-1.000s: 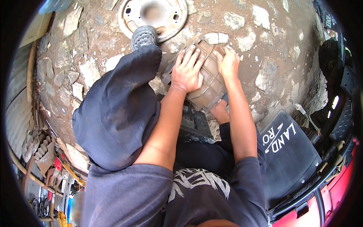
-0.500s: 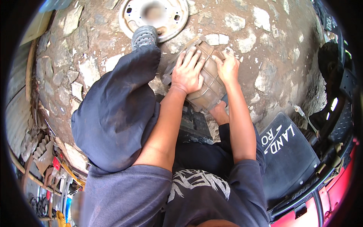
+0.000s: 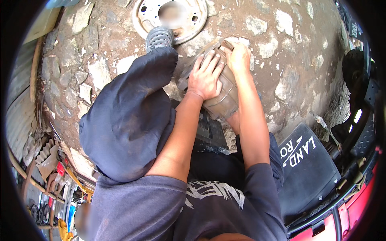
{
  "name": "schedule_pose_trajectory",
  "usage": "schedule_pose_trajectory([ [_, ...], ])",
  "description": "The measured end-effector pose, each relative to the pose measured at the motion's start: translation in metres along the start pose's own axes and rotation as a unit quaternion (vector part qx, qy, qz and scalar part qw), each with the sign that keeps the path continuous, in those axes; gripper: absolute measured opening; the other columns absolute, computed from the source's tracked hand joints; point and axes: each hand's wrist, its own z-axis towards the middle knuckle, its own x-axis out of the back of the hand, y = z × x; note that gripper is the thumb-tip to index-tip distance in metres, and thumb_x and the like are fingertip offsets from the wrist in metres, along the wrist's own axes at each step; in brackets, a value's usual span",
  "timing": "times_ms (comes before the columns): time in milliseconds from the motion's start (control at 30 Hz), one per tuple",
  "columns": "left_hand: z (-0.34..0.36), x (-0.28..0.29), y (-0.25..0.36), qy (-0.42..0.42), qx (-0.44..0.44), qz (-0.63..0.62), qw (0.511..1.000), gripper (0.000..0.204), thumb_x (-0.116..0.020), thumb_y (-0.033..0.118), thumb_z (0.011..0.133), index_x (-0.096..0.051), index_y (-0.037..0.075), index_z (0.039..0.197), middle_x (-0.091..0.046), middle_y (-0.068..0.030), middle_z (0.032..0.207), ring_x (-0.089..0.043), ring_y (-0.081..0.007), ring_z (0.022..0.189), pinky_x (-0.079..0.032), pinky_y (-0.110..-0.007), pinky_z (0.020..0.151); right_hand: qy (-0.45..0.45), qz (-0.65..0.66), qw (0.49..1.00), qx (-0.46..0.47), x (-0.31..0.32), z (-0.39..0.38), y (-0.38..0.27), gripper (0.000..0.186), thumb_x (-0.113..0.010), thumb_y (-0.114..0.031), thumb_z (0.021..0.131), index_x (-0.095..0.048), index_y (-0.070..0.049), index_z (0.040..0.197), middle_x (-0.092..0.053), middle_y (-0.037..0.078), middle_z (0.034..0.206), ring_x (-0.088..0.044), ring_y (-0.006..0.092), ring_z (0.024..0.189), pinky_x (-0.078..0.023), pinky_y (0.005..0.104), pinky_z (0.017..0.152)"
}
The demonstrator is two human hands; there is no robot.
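Observation:
A brown, dirty metal casing [image 3: 219, 105] with a grid of raised ribs, like a gearbox housing, stands tilted between my legs. My left hand [image 3: 205, 78] lies flat on its ribbed side, fingers spread. At the casing's far end is my right hand [image 3: 238, 59], its fingers curled together at the edge. What those fingers hold, if anything, is hidden.
Beyond my shoe [image 3: 160, 38] lies a round pale metal wheel rim [image 3: 141, 21] on stony ground. A black mud flap [image 3: 307, 172] and a red vehicle part [image 3: 356, 209] are at the right. Tools and scrap [image 3: 56, 188] pile up at the lower left.
My right hand has moved up and left along the casing to its far end, and its fingers are more curled. My left hand stays flat on the casing. The view has shifted slightly.

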Motion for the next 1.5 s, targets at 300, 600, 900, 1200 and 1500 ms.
schedule_pose_trajectory([
  [300, -0.001, 0.002, -0.002, -0.004, 0.006, 0.002, 1.0, 0.059, -0.068, 0.031, 0.08, -0.072, 0.011, 0.135, -0.06, -0.0132, 0.154, -0.043, -0.0305, 0.155, -0.027, -0.054, 0.13, -0.079, 0.002, 0.997, 0.004, 0.023, 0.003, -0.004, 0.039, -0.086, -0.028, 0.09, -0.081, -0.009, 0.124, -0.076, 0.025, 0.108, -0.074, 0.0415, 0.106, -0.057, 0.0483, 0.099],
  [600, -0.003, 0.001, -0.003, 0.001, 0.007, 0.003, 1.0, 0.06, -0.069, 0.032, 0.08, -0.072, 0.011, 0.136, -0.06, -0.0127, 0.154, -0.044, -0.0308, 0.155, -0.027, -0.054, 0.13, -0.108, -0.049, 0.993, 0.016, 0.029, 0.005, -0.005, 0.031, -0.084, -0.022, 0.092, -0.082, -0.01, 0.121, -0.077, 0.023, 0.108, -0.073, 0.0408, 0.108, -0.057, 0.0475, 0.098],
  [900, -0.002, 0.0, -0.002, 0.006, -0.002, 0.006, 1.0, 0.06, -0.069, 0.032, 0.08, -0.072, 0.011, 0.135, -0.061, -0.0137, 0.153, -0.045, -0.031, 0.153, -0.027, -0.055, 0.13, -0.048, -0.04, 0.997, 0.041, 0.009, 0.005, 0.002, 0.032, -0.087, -0.024, 0.088, -0.083, -0.007, 0.115, -0.075, 0.024, 0.106, -0.073, 0.0411, 0.103, -0.057, 0.0477, 0.095],
  [1200, -0.001, 0.0, 0.001, 0.019, -0.001, -0.004, 1.0, 0.06, -0.068, 0.028, 0.078, -0.071, 0.011, 0.135, -0.062, -0.0109, 0.15, -0.052, -0.0294, 0.147, -0.031, -0.055, 0.128, 0.041, -0.048, 0.998, 0.018, 0.004, -0.003, -0.001, 0.036, -0.089, -0.021, 0.085, -0.081, 0.0, 0.113, -0.073, 0.026, 0.099, -0.072, 0.0446, 0.096, -0.058, 0.0505, 0.089],
  [1500, -0.001, 0.002, 0.001, 0.024, 0.0, -0.011, 1.0, 0.058, -0.067, 0.029, 0.078, -0.071, 0.012, 0.134, -0.063, -0.0112, 0.148, -0.052, -0.0279, 0.147, -0.03, -0.054, 0.129, 0.039, -0.028, 0.998, 0.045, 0.005, -0.005, 0.013, 0.037, -0.089, -0.024, 0.086, -0.081, -0.003, 0.115, -0.072, 0.022, 0.093, -0.071, 0.0415, 0.088, -0.058, 0.0491, 0.084],
])
